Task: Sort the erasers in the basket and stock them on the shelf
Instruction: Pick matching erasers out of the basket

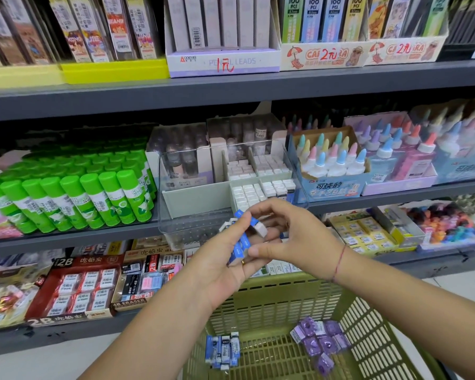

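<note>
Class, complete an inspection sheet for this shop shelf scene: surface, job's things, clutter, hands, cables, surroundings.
Surface: grey shelf; its middle tier carries a clear bin with rows of white erasers.
Job's things: green basket holds loose blue erasers and purple erasers.
Clutter: nothing seen.
Hands: left hand grips a stack of blue-sleeved erasers; right hand pinches that stack.
Cables: nothing seen.
Surroundings: green glue sticks left of the bin, glue bottles right, pencil lead box above, boxed erasers below.

Grey shelf [395,197] with glue sticks [80,193], clear bin [192,231].
</note>
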`<state>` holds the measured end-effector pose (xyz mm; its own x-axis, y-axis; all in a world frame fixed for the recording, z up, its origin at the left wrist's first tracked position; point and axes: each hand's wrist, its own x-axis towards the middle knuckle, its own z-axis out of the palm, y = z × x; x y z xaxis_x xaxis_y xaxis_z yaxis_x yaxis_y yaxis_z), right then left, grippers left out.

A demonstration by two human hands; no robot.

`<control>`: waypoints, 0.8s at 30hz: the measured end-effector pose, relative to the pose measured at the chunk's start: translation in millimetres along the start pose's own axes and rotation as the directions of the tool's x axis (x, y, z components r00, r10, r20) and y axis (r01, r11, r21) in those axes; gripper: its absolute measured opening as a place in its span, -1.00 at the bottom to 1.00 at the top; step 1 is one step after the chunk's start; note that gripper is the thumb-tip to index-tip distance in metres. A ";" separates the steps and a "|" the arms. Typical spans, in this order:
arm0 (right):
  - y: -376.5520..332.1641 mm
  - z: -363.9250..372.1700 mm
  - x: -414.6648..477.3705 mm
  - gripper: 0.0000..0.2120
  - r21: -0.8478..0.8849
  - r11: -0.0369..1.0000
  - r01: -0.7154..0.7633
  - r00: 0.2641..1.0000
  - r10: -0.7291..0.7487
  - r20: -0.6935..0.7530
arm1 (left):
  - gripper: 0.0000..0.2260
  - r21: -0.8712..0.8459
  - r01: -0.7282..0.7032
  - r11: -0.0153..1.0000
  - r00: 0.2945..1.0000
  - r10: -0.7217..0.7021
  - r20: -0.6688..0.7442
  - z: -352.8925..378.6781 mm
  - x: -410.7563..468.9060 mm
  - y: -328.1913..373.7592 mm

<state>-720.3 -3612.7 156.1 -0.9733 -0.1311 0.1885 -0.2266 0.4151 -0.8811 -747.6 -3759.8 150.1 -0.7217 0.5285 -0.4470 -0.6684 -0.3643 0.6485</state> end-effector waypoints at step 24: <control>22.3 -86.3 83.9 -0.82 -0.926 0.373 -0.058 0.996 0.089 -0.026 | -0.74 0.015 0.007 1.000 0.971 -0.003 -0.239 -9.3 9.7 4.9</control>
<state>-810.2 -3536.8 189.7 -0.9902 -0.0699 0.1207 -0.0628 0.9961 0.0621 -759.5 -3763.5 143.3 -0.7417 0.3309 -0.5835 -0.6706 -0.3491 0.6545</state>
